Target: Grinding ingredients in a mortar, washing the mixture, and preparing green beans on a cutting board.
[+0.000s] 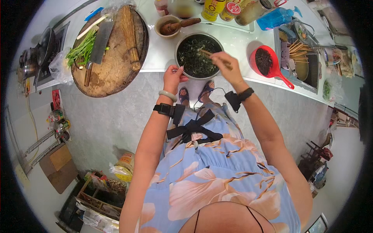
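Note:
A round metal bowl (pixel 177 58) stands at the counter's front edge, filled with dark green chopped leaves (pixel 192 59) flecked with pale bits. My left hand (pixel 173 78) grips the bowl's rim at its lower left, thumb uppermost. Above the bowl's right side, my right hand (pixel 225 65) holds wooden chopsticks (pixel 206 52), their tips in among the leaves. Just behind the bowl sits a small mortar (pixel 157 27) with a wooden pestle (pixel 185 23) lying across it. To the right is a red plastic strainer (pixel 275 70) containing dark shreds (pixel 263 58).
On the left a thick round chopping board (pixel 116 70) carries a cleaver (pixel 102 43), green onions (pixel 83 46) and a straw brush (pixel 129 35). Seasoning jars (pixel 230 11) and a blue pump bottle (pixel 275 19) line the back. A sink (pixel 313 70) with several chopsticks lies far right.

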A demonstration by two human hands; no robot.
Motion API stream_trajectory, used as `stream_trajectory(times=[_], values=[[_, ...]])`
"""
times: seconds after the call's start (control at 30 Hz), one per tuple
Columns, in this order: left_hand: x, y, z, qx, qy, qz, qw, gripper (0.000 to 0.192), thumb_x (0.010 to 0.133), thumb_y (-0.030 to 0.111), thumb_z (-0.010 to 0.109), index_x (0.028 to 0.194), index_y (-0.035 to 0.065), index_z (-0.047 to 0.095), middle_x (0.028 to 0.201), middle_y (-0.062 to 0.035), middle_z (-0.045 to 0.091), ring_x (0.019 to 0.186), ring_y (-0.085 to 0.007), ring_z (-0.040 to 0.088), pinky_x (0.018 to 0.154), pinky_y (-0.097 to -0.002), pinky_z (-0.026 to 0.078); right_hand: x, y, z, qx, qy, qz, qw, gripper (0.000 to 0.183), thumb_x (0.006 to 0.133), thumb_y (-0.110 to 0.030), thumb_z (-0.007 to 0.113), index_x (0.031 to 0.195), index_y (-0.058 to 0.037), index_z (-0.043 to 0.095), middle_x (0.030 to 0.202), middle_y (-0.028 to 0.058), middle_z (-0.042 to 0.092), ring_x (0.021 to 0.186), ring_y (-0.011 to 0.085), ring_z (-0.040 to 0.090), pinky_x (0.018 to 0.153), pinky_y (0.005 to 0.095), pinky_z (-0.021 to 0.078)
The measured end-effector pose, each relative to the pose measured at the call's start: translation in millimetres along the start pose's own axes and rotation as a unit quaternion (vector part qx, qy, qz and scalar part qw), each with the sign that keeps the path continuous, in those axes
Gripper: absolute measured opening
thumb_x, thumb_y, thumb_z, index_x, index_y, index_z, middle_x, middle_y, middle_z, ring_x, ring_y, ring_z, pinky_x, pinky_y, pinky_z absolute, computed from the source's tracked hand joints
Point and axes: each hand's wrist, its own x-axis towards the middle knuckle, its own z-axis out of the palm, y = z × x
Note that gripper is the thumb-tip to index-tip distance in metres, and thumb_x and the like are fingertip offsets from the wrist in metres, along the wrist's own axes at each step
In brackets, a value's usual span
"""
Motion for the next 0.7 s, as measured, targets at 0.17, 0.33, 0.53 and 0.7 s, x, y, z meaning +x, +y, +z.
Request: stream_trajectory(times=[0.17, 0.33, 0.53, 0.7], values=[[1, -2, -3, 0.004, 0.002, 0.002, 1.0, 0.014, 0.093, 0.011, 0.062, 0.096, 0.002, 0.051, 0.079, -0.0101, 0.063, 0.061, -0.0193, 0.067, 0.055, -0.0296, 0.06, -16, -32, -21, 0.029, -0.037, 0.041, 0.998, 0.012, 0.091, -0.009, 0.064, 0.098, 0.0015, 0.067, 0.091, 0.0051, 0.067, 0.085, 0.0124, 0.061, 0.077, 0.0253, 0.0479], [2, -3, -3, 0.0, -0.002, 0.006, 1.0, 0.013, 0.093, 0.01, 0.062, 0.095, 0.0024, 0.051, 0.079, -0.0106, 0.064, 0.061, -0.0191, 0.067, 0.055, -0.0294, 0.059, -15, -46, -42, -0.044, 0.08, 0.081, 0.992, 0.014, 0.092, -0.012, 0.064, 0.094, 0.002, 0.067, 0.086, 0.0057, 0.066, 0.068, 0.0104, 0.062, 0.06, 0.0238, 0.0513], [4, -4, -5, 0.006, -0.006, -0.001, 1.0, 0.014, 0.093, 0.012, 0.063, 0.095, 0.0041, 0.052, 0.08, -0.0097, 0.064, 0.062, -0.0188, 0.067, 0.056, -0.0291, 0.059, -9, -16, -18, 0.088, 0.095, 0.118, 0.985, 0.012, 0.092, -0.01, 0.063, 0.094, 0.0018, 0.067, 0.08, 0.0048, 0.066, 0.066, 0.0096, 0.062, 0.059, 0.022, 0.0504], [2, -4, -4, 0.019, -0.008, 0.002, 1.0, 0.014, 0.093, 0.014, 0.063, 0.095, 0.0051, 0.053, 0.081, -0.009, 0.065, 0.064, -0.0186, 0.067, 0.057, -0.0287, 0.06, -7, -34, 11, 0.122, 0.04, 0.102, 0.986, 0.013, 0.091, -0.01, 0.065, 0.096, 0.0012, 0.068, 0.089, 0.0047, 0.067, 0.073, 0.0106, 0.063, 0.065, 0.023, 0.0539]])
